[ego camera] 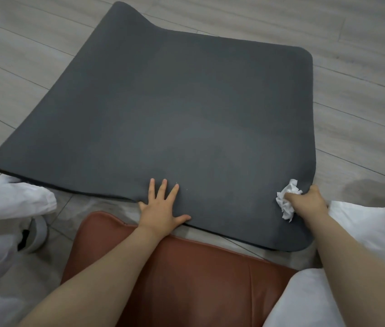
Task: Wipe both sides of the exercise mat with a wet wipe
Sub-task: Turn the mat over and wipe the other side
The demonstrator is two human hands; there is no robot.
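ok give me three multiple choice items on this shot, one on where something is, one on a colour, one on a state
1. Where is the wipe?
A. in the right hand at the mat's near right edge
B. on the floor beyond the mat
C. under the left hand

2. What colour is the mat?
A. bright blue
B. dark grey
C. white

3. How is the left hand?
A. clenched in a fist
B. lifted off the mat
C. flat on the mat, fingers spread

Answers:
1 A, the right hand grips the crumpled wipe by the mat's edge.
2 B, the mat's whole surface is dark grey.
3 C, its palm lies on the mat with straight, splayed fingers.
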